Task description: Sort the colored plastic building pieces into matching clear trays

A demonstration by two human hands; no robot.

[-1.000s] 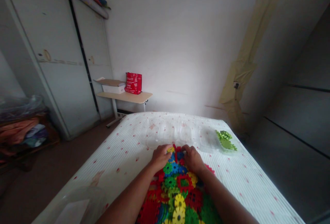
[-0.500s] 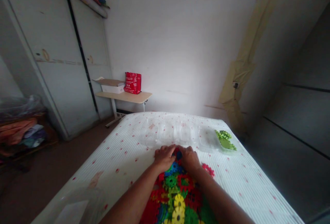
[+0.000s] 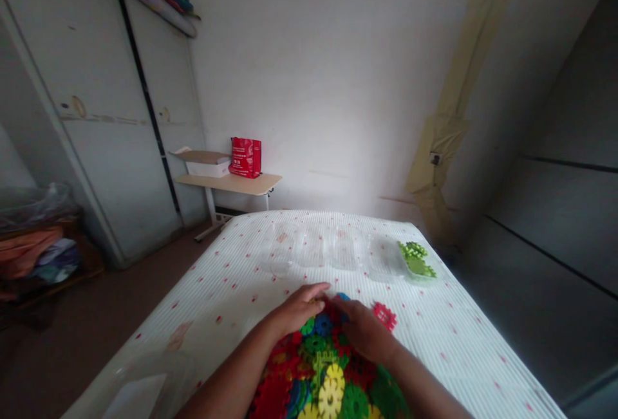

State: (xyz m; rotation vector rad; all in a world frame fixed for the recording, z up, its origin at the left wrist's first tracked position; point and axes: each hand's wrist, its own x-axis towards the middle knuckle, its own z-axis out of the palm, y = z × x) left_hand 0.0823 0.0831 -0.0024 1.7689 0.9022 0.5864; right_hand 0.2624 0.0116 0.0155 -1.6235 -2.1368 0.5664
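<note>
A heap of red, blue, green and yellow plastic gear pieces [image 3: 324, 367] lies in front of me, between my forearms. At its far left side, my left hand [image 3: 305, 308] rests with the index finger stretched out and the thumb apart from it. My right hand [image 3: 363, 330] reaches over the far right side, fingers pointing left and thumb spread, touching red and blue pieces. The fingertips of both hands come near each other around a red piece [image 3: 330, 308]. Just past my right hand, a single red gear [image 3: 384, 316] lies on the cloth.
Several clear plastic trays [image 3: 309, 250] stand in a row across the table's far part. Green pieces [image 3: 417, 259] fill the rightmost one. A clear container [image 3: 145, 383] sits at the near left on the striped tablecloth [image 3: 203, 284]. Behind is a side table [image 3: 261, 183] with a red bag [image 3: 246, 158].
Both hands have drawn back a little toward me over the heap, and their fingers have spread. A blue piece now shows beyond the right fingertips. The view has shifted slightly.
</note>
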